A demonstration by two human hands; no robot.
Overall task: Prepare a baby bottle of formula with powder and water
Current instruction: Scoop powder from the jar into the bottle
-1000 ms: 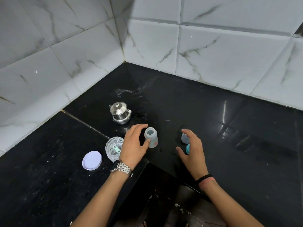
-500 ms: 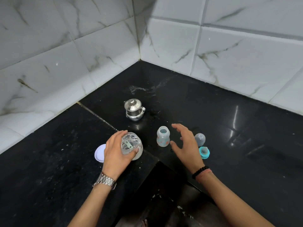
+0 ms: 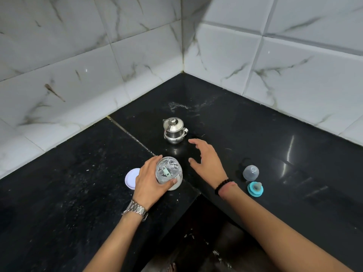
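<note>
Black polished stone forms the desk, set into a corner of white marbled tiles. A steel lidded pot is stood near the corner. A clear powder jar, uncapped with a scoop inside, is gripped by the left hand, fingers curled round its wall; its white lid is laid just beside it. The right hand is held spread above the desk, holding nothing. The bottle itself is not seen; it may be hidden under that hand. The bottle's dome cap and teal teat ring are parked to the right. Powder could be spilled if the jar, placed close to the desk's inner edge, is tipped or knocked.
</note>
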